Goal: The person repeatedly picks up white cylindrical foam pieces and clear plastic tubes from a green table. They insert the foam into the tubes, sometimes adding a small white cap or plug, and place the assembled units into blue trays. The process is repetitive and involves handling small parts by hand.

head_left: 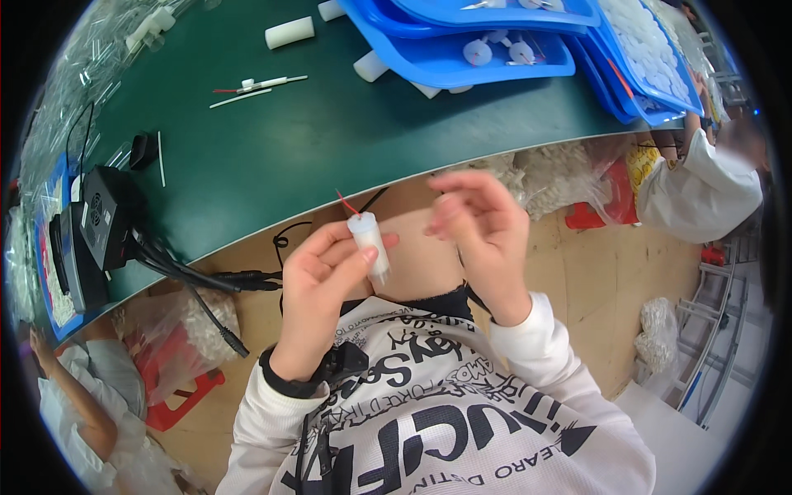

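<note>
My left hand (318, 268) is closed round a small clear tube (368, 239) with a white cylinder inside. A thin red wire (346, 201) sticks up from the tube's round white cap. Thumb and fingers grip its sides, and its clear lower end points down toward my lap. To its right, apart from the tube, my right hand (487, 231) is raised with bent fingers spread a little. Its fingertips are blurred, and nothing shows between them.
Ahead curves the edge of a green table (247, 157). On it are blue trays (462, 70) with white round parts, a white cylinder (289, 33), thin rods (239, 97), clear tubes and a black box (111, 210) with cables. People sit at both sides, near red stools (169, 396).
</note>
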Motion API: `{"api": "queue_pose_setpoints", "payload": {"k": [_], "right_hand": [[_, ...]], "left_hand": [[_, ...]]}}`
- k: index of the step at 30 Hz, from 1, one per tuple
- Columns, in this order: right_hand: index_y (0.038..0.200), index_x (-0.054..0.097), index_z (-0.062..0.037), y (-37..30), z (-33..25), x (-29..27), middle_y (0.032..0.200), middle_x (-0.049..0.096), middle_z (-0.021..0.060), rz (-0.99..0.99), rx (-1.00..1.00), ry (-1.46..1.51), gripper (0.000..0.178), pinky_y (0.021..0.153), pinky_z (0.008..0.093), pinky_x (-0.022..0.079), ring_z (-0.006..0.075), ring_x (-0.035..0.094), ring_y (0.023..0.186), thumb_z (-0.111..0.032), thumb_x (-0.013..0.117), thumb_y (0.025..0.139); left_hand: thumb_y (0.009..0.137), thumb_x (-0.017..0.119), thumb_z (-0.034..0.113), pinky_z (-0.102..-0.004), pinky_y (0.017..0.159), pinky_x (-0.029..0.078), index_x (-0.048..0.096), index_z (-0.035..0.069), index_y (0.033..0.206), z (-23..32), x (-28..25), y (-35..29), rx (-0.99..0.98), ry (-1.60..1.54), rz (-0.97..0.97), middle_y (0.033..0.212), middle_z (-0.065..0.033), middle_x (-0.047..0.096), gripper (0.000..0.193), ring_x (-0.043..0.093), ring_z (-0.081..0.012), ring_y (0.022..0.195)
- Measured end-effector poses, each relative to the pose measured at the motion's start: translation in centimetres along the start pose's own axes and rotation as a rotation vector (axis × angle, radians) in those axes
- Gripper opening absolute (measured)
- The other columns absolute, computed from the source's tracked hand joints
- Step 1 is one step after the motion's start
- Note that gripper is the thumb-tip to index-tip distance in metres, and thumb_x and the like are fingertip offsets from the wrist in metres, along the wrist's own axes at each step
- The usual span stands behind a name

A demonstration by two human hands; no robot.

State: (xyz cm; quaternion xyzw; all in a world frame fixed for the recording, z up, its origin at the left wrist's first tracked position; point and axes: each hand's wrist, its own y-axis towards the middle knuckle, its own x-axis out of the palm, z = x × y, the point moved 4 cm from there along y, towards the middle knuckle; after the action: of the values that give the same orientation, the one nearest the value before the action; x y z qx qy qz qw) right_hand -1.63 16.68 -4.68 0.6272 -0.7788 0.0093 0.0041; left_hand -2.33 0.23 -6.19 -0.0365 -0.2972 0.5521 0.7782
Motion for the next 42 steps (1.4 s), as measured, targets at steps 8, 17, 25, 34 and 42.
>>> {"api": "queue_pose_setpoints", "payload": {"k": [8,17,25,34,42], "right_hand": [[0.087,0.057,0.0013,-2.7,2.9,3.7,0.064,0.051,0.0009,-0.275,0.256,-0.031,0.03,0.052,0.0215,0.038,0.0069,0.049,0.059,-0.026,0.046,0.095],[0.099,0.051,0.0019,-3.2,3.3,6.3,0.069,0.053,0.0049,-0.226,0.36,0.155,0.027,0.05,0.0253,0.043,0.0118,0.053,0.054,-0.023,0.04,0.096],[0.104,0.049,0.0054,-3.3,2.5,6.6,0.068,0.053,0.0147,-0.184,0.272,-0.11,0.025,0.05,0.029,0.043,0.023,0.057,0.053,-0.017,0.048,0.092],[0.103,0.049,0.008,-3.8,2.7,7.8,0.073,0.055,0.0084,-0.176,0.411,0.319,0.026,0.055,0.0257,0.053,0.0132,0.058,0.061,-0.016,0.041,0.096],[0.097,0.048,0.0075,-3.9,2.0,8.3,0.075,0.05,0.0051,-0.132,0.526,0.437,0.028,0.055,0.0237,0.056,0.0088,0.054,0.064,-0.018,0.038,0.097]], "left_hand": [[0.086,0.05,0.015,-0.0324,0.09,0.041,0.054,-0.006,0.11,0.3,-0.4,1.3,-0.006,-0.007,0.052,0.103,-0.0214,0.063,0.031,0.06,-0.0222,0.097],[0.091,0.046,0.014,-0.0348,0.088,0.044,0.052,-0.007,0.115,0.6,-1.4,1.5,-0.044,-0.034,0.011,0.107,-0.0198,0.061,0.032,0.059,-0.027,0.102],[0.09,0.047,0.012,-0.0373,0.089,0.045,0.054,-0.006,0.114,0.9,-1.7,1.4,-0.046,-0.056,0.016,0.107,-0.0165,0.061,0.031,0.061,-0.0286,0.098],[0.089,0.047,0.011,-0.0315,0.081,0.048,0.056,-0.008,0.109,2.4,-1.4,1.2,-0.11,0.073,0.099,0.1,-0.0173,0.063,0.029,0.063,-0.0234,0.091],[0.09,0.048,0.015,-0.0236,0.065,0.047,0.058,-0.007,0.107,2.6,-1.3,0.8,-0.204,0.061,0.17,0.093,-0.0157,0.065,0.029,0.06,-0.0136,0.074]]}}
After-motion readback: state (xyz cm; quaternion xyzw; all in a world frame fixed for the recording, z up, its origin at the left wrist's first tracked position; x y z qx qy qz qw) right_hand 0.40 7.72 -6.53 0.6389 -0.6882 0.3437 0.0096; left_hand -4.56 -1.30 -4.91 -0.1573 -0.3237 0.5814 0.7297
